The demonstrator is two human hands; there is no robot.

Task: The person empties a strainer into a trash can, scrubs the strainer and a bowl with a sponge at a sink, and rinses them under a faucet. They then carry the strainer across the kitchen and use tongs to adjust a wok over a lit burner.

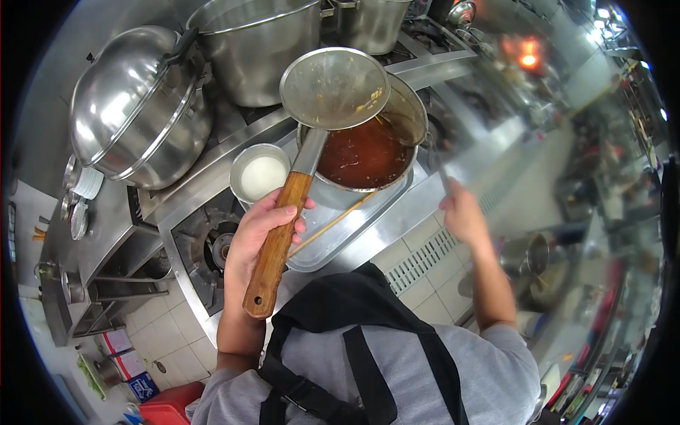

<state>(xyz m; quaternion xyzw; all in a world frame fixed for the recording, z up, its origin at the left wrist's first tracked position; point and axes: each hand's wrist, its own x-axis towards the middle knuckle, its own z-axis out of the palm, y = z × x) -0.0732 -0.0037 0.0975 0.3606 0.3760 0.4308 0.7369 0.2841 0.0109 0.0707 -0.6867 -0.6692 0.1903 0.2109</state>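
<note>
My left hand (pixel 258 230) is closed around the wooden handle of a fine-mesh strainer (pixel 333 92). Yellowish bits cling to the mesh, which is held over the far left part of a metal pot (pixel 411 117). Reddish-brown liquid (pixel 365 157) fills much of that pot. To the right of it, my right hand (pixel 464 212) is closed on a grey metal utensil (pixel 443 173); blur hides its far end. A smaller metal pot (pixel 237 173) with white contents stands left of the strainer handle. One thin wooden stick (pixel 333 225) lies across the tray (pixel 312 258) under the pots.
A large domed steel pot (pixel 131 99) and a tall stockpot (pixel 258 60) stand at the back left. There is a gas burner (pixel 221 244) left of the tray. Flames glow (pixel 528 57) at the far right. A red container (pixel 170 405) sits low on the left.
</note>
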